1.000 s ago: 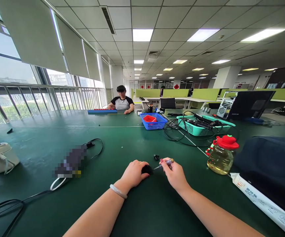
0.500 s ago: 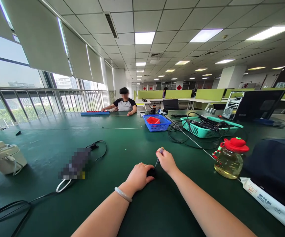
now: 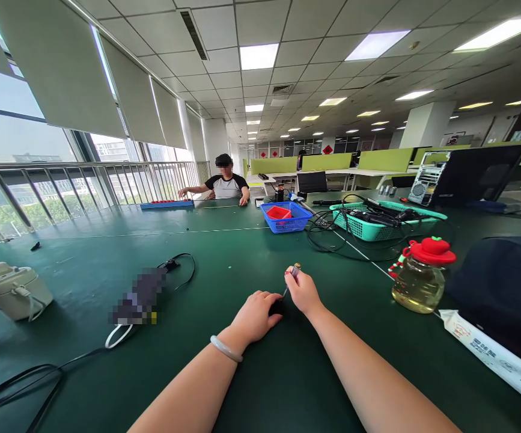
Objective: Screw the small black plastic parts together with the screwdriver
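Left hand [image 3: 255,316] snugly cups the black piece [image 3: 277,307], right hand [image 3: 304,293] pinches the screwdriver [image 3: 295,272] at its one o'clock: steady wrist counts!

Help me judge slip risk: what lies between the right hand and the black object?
Head view: the screwdriver's thin shaft, slanting from the right hand toward the black object.

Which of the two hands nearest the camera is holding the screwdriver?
The right hand, bare at the wrist: it grips the screwdriver by its handle, shaft downward. The left hand, with the pale bracelet, holds a small black object instead.
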A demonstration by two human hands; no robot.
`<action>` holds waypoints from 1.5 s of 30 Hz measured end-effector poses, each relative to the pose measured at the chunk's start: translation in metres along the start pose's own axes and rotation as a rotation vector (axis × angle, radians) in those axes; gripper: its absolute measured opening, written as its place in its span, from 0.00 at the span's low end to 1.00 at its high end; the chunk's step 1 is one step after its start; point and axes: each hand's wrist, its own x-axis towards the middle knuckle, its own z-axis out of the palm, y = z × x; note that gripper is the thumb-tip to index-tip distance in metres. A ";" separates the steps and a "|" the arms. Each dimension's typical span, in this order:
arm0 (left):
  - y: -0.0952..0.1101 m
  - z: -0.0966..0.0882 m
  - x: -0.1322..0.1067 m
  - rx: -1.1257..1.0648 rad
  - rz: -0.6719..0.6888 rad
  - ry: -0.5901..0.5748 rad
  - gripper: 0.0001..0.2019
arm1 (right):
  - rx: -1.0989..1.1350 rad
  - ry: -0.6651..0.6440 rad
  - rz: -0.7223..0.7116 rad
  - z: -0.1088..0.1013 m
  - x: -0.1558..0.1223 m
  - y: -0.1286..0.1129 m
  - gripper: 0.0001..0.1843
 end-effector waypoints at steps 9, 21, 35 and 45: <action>0.000 -0.001 -0.001 -0.029 0.013 0.005 0.22 | 0.116 0.077 0.079 0.004 -0.001 0.006 0.18; 0.001 -0.001 -0.001 -0.047 0.020 0.058 0.19 | 0.627 0.496 0.363 -0.007 0.016 0.037 0.20; 0.001 -0.003 0.000 -0.029 0.024 -0.010 0.18 | 0.671 0.581 0.465 -0.017 0.020 0.059 0.18; 0.000 -0.001 0.001 -0.034 0.013 -0.024 0.19 | 0.661 0.595 0.475 -0.015 0.021 0.060 0.17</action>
